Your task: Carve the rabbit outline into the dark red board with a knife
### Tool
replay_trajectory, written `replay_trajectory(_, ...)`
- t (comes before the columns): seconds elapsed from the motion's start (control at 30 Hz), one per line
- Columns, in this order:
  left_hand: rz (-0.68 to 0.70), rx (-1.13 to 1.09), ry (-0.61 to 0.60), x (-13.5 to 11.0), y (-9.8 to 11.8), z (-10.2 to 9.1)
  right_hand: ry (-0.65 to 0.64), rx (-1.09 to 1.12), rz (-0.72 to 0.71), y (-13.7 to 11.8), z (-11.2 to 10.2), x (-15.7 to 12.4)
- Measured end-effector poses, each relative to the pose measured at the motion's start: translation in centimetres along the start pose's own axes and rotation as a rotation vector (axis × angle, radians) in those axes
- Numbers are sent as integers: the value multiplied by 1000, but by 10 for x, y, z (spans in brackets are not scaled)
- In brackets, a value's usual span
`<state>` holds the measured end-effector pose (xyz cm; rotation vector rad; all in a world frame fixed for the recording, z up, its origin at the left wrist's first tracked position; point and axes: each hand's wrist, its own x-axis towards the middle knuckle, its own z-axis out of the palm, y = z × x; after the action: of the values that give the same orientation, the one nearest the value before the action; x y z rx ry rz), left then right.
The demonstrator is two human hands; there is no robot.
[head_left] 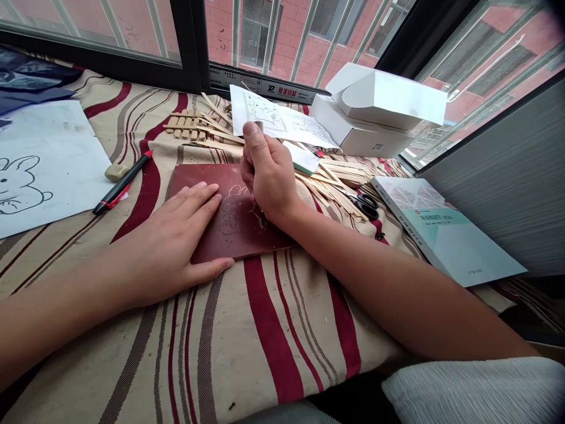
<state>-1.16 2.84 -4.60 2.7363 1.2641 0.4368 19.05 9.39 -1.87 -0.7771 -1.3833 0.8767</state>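
My left hand (176, 232) lies flat with its fingers spread, pressing on a dark reddish-brown sheet (260, 242), possibly leather or stained wood. A faint rabbit outline (233, 209) is scored into the sheet. My right hand (267, 174) is closed around a slim pointed tool (263, 217), with its tip on the sheet at the rabbit's edge. Most of the tool's shaft is hidden by my fingers. A sheet of paper with line drawings (273, 118) stands up behind my right hand.
A rabbit drawing on white paper (26, 182) and a black-and-red marker (121, 182) lie to the left. Thin wooden strips (331, 182), black-handled scissors (366, 205), a teal book (441, 229) and a white ZTE box (366, 112) lie to the right. Behind are a window frame and striped cloth.
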Motion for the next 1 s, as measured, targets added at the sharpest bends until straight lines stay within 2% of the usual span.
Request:
replay_trajectory(0.13, 2, -6, -1, 2, 1, -1, 13, -69, -2, 4, 0, 3)
replay_trajectory(0.33, -45, -11, -117, 7, 5, -11, -91, -88, -88, -5, 1, 0)
replay_trajectory(0.43, -5, 13, -76, 4, 5, -9, -134, -102, -109, -8, 3, -1)
replay_trajectory(0.5, 36, 29, -10, 3, 5, -7, -169, -101, -66, -9, 4, -1)
replay_trajectory(0.57, 43, 33, 15, 3, 6, -7, -260, -89, -20, -12, 5, -2)
replay_trajectory(0.7, 2, -11, -107, 9, 12, -16, -467, -24, 105, -21, 9, -5)
replay_trajectory(0.8, -6, -16, -114, 13, 15, -20, -501, 93, 248, -26, 12, -3)
replay_trajectory(0.9, 16, -35, -86, 14, 15, -20, -601, 181, 369, -27, 13, 1)
replay_trajectory(1.0, 5, -35, -86, 14, 15, -19, -602, 199, 352, -25, 12, 2)
